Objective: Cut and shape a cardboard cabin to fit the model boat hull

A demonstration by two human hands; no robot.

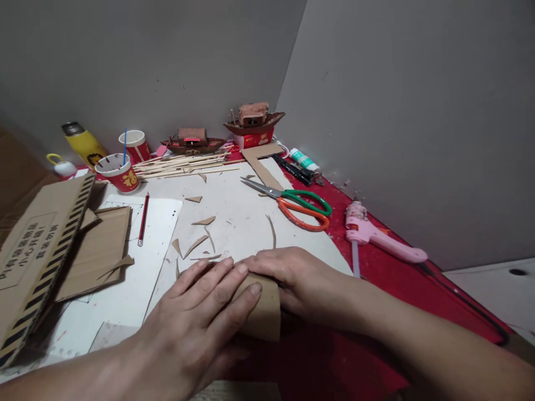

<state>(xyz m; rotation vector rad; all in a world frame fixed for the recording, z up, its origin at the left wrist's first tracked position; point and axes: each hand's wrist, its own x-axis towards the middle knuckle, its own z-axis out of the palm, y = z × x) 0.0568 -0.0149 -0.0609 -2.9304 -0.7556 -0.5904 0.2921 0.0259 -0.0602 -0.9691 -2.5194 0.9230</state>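
Both of my hands are on a curved piece of brown cardboard (265, 309) near the table's front edge. My left hand (204, 309) lies over its left side, fingers pressed along the top and thumb against the near face. My right hand (296, 278) grips the right side, with its fingers on the upper edge and its underside partly hidden. Small cardboard scraps (203, 221) lie just beyond on white paper (234, 195). Scissors (288, 203) with green and orange handles rest open past my right hand.
A pink glue gun (376, 234) with its cord lies at the right. At the back stand two model boats (194, 140), paper cups (119, 174) and a yellow bottle (83, 146), near thin wooden sticks (184, 164). A pencil (144, 220) and cardboard box pieces (42, 245) are at the left.
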